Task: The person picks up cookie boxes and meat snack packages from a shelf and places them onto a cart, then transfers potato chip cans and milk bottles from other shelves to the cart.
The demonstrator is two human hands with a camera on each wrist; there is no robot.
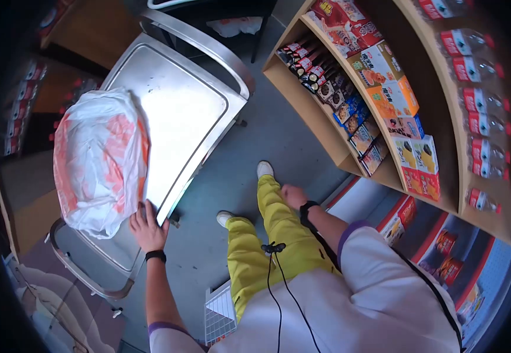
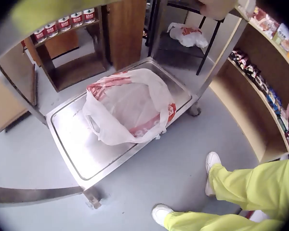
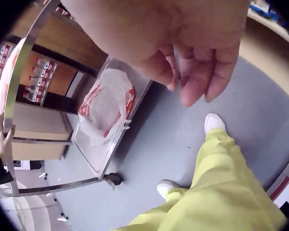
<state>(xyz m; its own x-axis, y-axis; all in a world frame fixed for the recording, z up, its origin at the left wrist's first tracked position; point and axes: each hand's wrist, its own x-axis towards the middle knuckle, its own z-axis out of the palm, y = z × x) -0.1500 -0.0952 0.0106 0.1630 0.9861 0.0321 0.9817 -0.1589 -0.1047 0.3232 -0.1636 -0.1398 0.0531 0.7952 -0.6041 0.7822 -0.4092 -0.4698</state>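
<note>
My left hand (image 1: 148,229) rests with its fingers straight on the near edge of a steel cart's top shelf (image 1: 179,112). Its fingertips lie right at the rim of a white and red plastic bag (image 1: 102,159), which stands open-mouthed there. In the right wrist view the same left hand (image 3: 3,144) shows at the shelf's edge. A second white and red plastic bag (image 2: 130,108) sits with its mouth open on the cart's lower shelf (image 2: 72,154). My right hand (image 1: 294,196) hangs loosely curled beside my right leg and holds nothing.
At the right, a wooden shelf unit (image 1: 308,115) carries snack boxes (image 1: 385,65) and bottles (image 1: 479,112). More bottles (image 2: 62,24) stand on a shelf behind the cart. Another plastic bag (image 2: 188,36) lies beyond it. A wire basket (image 1: 220,315) is near my left leg.
</note>
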